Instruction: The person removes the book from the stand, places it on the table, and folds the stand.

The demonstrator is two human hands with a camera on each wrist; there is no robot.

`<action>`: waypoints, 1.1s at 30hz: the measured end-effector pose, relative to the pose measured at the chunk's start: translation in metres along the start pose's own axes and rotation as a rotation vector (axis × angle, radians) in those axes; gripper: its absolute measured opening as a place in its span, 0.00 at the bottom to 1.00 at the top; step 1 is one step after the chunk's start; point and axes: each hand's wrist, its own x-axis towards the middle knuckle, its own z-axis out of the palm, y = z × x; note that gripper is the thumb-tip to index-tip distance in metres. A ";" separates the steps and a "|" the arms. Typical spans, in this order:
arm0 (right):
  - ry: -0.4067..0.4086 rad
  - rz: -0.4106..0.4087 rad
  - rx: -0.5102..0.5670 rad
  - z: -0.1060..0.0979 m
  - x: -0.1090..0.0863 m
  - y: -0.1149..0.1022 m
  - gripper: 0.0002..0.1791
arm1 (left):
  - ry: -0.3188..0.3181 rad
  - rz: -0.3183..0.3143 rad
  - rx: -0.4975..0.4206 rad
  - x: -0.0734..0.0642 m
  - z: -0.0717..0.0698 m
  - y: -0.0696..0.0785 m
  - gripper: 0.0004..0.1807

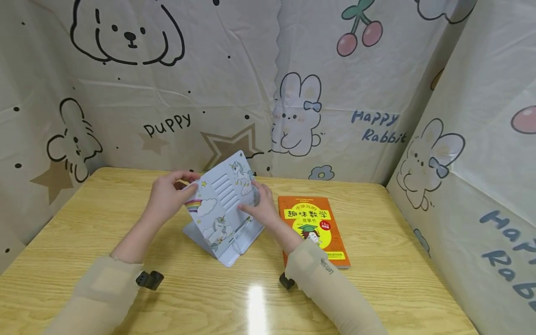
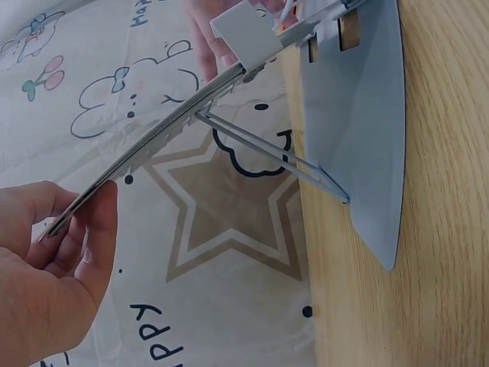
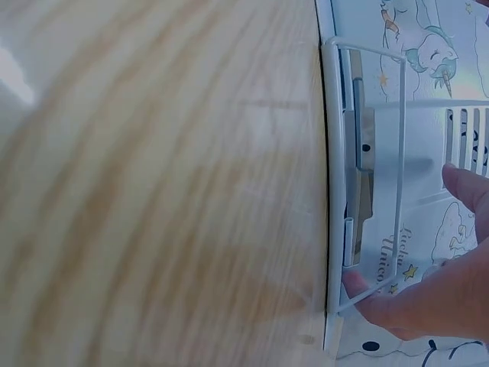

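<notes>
A pale metal book stand printed with unicorns, a rainbow and clouds stands on the table, its slotted panel tilted up from the base. My left hand pinches the panel's left edge near the upper corner, thumb in front and fingers behind. At the right edge, my right hand holds the panel with its thumb on the front by the slots. In the left wrist view a wire support runs from the panel's back to the base plate. A wire page holder crosses the lower front in the right wrist view.
An orange book with a cartoon figure on its cover lies flat just right of the stand, partly beneath my right forearm. The wooden table meets a printed cloth backdrop at the back and on both sides.
</notes>
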 end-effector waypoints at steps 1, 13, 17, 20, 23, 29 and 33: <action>-0.006 0.000 -0.002 0.000 0.001 0.000 0.46 | 0.006 0.005 -0.001 -0.001 0.000 0.000 0.12; -0.043 -0.014 -0.005 -0.004 0.006 0.003 0.45 | 0.040 0.035 -0.019 -0.007 0.004 0.004 0.10; -0.054 -0.010 -0.024 -0.005 0.008 0.004 0.45 | 0.035 0.027 -0.032 -0.009 0.005 0.006 0.09; -0.060 -0.006 -0.032 -0.006 0.010 0.005 0.45 | 0.026 0.021 -0.048 -0.011 0.005 0.009 0.09; -0.067 -0.005 -0.030 -0.007 0.011 0.005 0.44 | 0.018 0.018 -0.058 -0.013 0.006 0.011 0.08; -0.081 -0.010 -0.035 -0.008 0.013 0.005 0.43 | 0.023 0.022 -0.068 -0.018 0.006 0.015 0.09; -0.084 -0.014 -0.033 -0.008 0.015 0.004 0.42 | 0.011 0.015 -0.064 -0.021 0.007 0.017 0.09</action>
